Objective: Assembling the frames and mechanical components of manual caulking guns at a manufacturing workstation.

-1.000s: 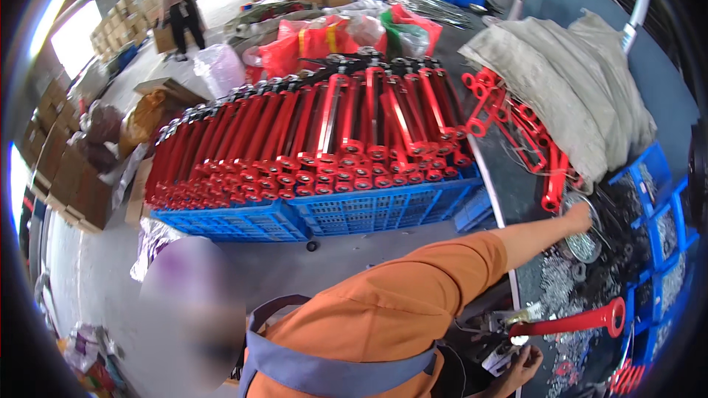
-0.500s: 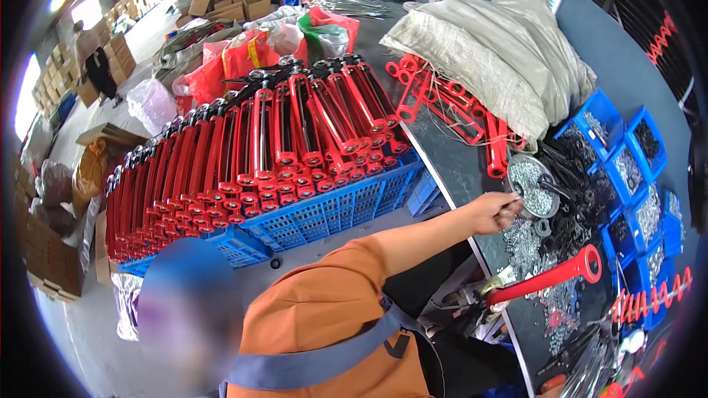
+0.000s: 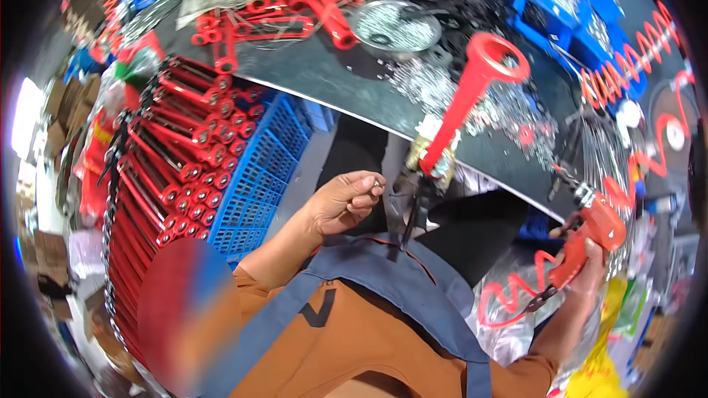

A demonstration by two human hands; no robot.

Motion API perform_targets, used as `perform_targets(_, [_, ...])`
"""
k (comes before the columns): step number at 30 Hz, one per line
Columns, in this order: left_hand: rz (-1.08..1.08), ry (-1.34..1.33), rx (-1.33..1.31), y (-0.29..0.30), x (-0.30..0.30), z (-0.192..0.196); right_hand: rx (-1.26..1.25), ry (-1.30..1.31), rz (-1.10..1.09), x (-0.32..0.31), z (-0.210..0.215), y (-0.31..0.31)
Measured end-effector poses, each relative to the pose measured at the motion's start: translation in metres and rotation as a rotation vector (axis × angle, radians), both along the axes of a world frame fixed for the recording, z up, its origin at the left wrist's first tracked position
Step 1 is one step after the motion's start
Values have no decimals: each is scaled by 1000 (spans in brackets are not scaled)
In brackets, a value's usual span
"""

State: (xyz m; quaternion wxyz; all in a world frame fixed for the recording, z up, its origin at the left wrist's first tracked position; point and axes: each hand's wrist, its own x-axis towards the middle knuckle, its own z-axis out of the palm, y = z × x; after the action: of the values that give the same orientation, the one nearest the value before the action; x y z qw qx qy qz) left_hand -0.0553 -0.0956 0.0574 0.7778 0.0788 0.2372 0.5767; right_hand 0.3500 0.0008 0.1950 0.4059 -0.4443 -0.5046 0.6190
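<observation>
The red tube [image 3: 463,99] stands tilted at the near edge of the bench [image 3: 310,74], its lower end in what seems to be a metal clamp [image 3: 434,144], probably so that it is steady without any hand holding it; its ring end points up, away from the person. The left hand [image 3: 339,203] is over the lap, beside the clamp but apart from it. Its thumb and forefinger are pressed together on a small piece [image 3: 377,183], too small to tell its kind, and the other fingers are curled in; such a tip grip suits a tiny part. The right hand [image 3: 581,262] has its fingers bent around the handle of an orange-red power tool [image 3: 603,225], with the tool's nose toward the bench, maybe to have it ready at the side. The bowl [image 3: 398,28] of small metal parts and the blue bins [image 3: 549,0] are beyond the tube, I think placed for easy reach. Compared with half a second ago, the left hand has come back from the bowl's edge to the lap, the view has turned, and the power tool is now plainly visible. The tube remains in the clamp.
</observation>
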Motion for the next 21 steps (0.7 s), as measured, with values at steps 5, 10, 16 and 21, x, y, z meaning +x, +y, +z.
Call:
perform_targets(5, [-70, 93, 95, 10, 26, 16, -251, 281, 319, -75, -20, -56])
perform_targets(10, [-75, 54, 57, 2, 33, 26, -213, 182, 446, -98, -31, -56])
perform_targets(16, [-48, -5, 37, 0, 33, 18, -290, 116, 363, -105, -32, -58])
perform_targets(21, [-4, 161, 42, 0, 37, 16, -245, 62, 377, -106, -28, -58])
